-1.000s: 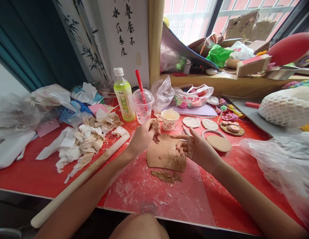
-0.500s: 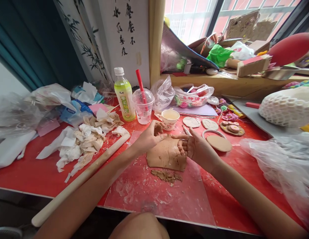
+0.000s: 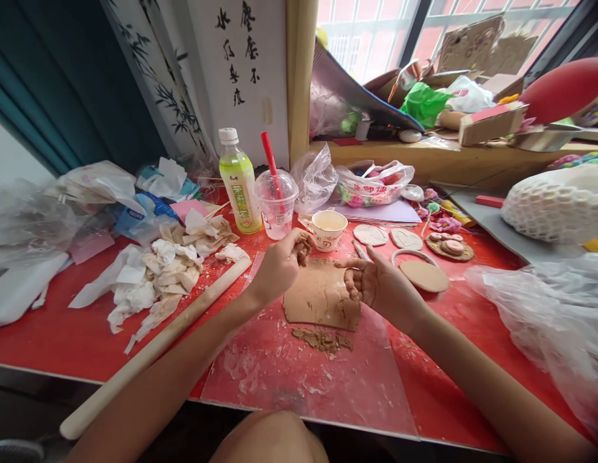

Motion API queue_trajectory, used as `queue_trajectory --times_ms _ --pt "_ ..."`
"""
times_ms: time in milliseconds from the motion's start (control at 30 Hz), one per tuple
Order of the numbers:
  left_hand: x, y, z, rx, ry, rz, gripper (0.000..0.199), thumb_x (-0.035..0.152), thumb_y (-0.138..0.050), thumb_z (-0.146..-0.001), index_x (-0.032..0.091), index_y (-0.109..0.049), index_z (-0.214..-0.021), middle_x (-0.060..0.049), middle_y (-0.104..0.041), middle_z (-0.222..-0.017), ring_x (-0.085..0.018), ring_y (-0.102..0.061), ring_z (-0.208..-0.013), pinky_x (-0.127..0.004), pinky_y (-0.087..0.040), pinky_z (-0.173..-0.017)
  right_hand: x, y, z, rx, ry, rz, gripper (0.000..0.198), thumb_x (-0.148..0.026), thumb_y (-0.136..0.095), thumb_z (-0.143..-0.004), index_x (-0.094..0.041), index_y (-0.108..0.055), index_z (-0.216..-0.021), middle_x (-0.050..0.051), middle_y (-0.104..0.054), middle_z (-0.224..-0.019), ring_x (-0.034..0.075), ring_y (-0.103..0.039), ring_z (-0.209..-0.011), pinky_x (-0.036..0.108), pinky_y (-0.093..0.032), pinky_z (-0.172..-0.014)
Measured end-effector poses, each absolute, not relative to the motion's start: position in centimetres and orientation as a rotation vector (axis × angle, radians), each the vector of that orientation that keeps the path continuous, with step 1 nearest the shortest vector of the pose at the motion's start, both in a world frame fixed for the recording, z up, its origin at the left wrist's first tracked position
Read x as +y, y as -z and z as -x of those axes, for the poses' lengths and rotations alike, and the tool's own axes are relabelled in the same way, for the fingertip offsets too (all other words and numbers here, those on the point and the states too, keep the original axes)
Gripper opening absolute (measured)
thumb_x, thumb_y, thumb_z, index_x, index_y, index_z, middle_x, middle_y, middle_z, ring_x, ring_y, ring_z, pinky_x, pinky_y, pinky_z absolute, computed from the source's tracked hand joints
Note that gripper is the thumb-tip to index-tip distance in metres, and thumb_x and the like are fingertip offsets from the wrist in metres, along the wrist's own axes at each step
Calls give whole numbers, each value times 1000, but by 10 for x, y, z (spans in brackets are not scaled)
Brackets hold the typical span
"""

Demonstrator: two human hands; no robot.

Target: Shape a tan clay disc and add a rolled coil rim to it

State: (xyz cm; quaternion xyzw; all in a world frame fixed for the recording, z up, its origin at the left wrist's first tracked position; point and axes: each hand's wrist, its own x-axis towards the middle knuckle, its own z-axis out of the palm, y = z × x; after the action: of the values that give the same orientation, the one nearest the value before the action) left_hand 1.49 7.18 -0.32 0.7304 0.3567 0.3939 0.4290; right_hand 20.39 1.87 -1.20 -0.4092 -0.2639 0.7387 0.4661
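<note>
My left hand (image 3: 282, 262) is over the far left corner of the brown clay slab (image 3: 321, 296), its fingers curled together. Whatever may be between those fingertips is hidden. Across from it, my right hand (image 3: 379, 280) hovers above the slab's right side with thumb and fingers apart, and I see nothing in it. Clay smears mark the fingers of both hands. The slab lies flat with a scuffed surface, and a strip of clay scraps (image 3: 323, 339) lies along its near edge. Both rest on a clear plastic sheet (image 3: 303, 386) dusted with crumbs.
A paper cup (image 3: 329, 230) stands beyond the slab, near a lidded plastic cup (image 3: 276, 209) and a drink bottle (image 3: 239, 186). At left lie a rolling pin (image 3: 159, 344) and crumpled tissues (image 3: 168, 273). Right of the hands are a round clay disc (image 3: 424, 275) and a ring (image 3: 404, 255).
My left hand has drawn back leftward from my right hand, and its fingers have curled closed. My right hand stays almost in place.
</note>
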Motion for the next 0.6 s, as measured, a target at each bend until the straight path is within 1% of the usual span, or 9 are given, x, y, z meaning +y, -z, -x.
queue_trajectory --times_ms 67,133,200,267,300,367,467,533,600 --pt "73 0 -14 854 -983 -1792 29 12 -33 -86 20 -56 -101 2 -47 -71 -9 -44 -64 -23 -36 -61 18 11 -204 -645 -1807 1003 58 -45 -19 -96 -13 -66 -83 4 -58 -52 10 -53 -44 19 -42 -47" --pt "72 -4 -15 761 -945 -1763 29 16 -39 -86 21 -52 -112 -1 -51 -84 -10 -48 -75 -24 -40 -68 17 11 -204 -641 -1791 1010 57 -44 -19 -96 -13 -66 -89 3 -57 -51 9 -51 -43 19 -41 -46" --pt "71 -7 -15 665 -894 -1740 41 16 -50 -82 24 -45 -122 -3 -52 -103 -13 -49 -89 -25 -41 -78 17 12 -204 -641 -1780 1007 56 -45 -20 -96 -13 -66 -92 1 -54 -49 9 -47 -41 20 -40 -45" --pt "69 -9 -17 628 -858 -1715 56 14 -59 -75 26 -40 -126 -4 -50 -112 -14 -49 -94 -26 -41 -82 17 12 -204 -638 -1781 982 55 -46 -22 -95 -13 -66 -91 -1 -50 -46 9 -44 -39 20 -38 -43" --pt "68 -10 -18 643 -854 -1696 58 14 -61 -74 25 -40 -126 -4 -51 -109 -13 -50 -91 -26 -42 -79 17 13 -205 -636 -1783 965 55 -46 -23 -95 -13 -66 -90 -1 -49 -45 9 -43 -39 20 -37 -43" --pt "67 -9 -20 682 -857 -1643 54 18 -61 -75 21 -40 -124 -4 -54 -96 -12 -52 -77 -26 -45 -68 17 14 -205 -632 -1792 942 54 -46 -24 -95 -12 -66 -90 -2 -46 -44 8 -39 -38 20 -36 -43" --pt "67 -6 -21 710 -865 -1580 35 29 -51 -84 17 -43 -116 -1 -53 -79 -10 -52 -59 -24 -43 -51 17 14 -204 -633 -1796 939 51 -46 -28 -94 -12 -66 -89 -3 -45 -44 8 -36 -37 21 -34 -42" --pt "68 -3 -20 749 -892 -1583 23 31 -44 -88 17 -48 -106 1 -50 -73 -8 -48 -53 -22 -39 -46 17 13 -204 -646 -1779 954 49 -47 -31 -93 -13 -66 -86 -3 -44 -44 8 -35 -37 21 -33 -42" --pt "69 -1 -19 810 -940 -1599 14 27 -42 -88 17 -52 -92 3 -46 -67 -5 -42 -51 -19 -33 -45 17 13 -204 -667 -1756 968 47 -48 -34 -91 -14 -65 -84 -3 -43 -43 8 -34 -37 22 -31 -42"
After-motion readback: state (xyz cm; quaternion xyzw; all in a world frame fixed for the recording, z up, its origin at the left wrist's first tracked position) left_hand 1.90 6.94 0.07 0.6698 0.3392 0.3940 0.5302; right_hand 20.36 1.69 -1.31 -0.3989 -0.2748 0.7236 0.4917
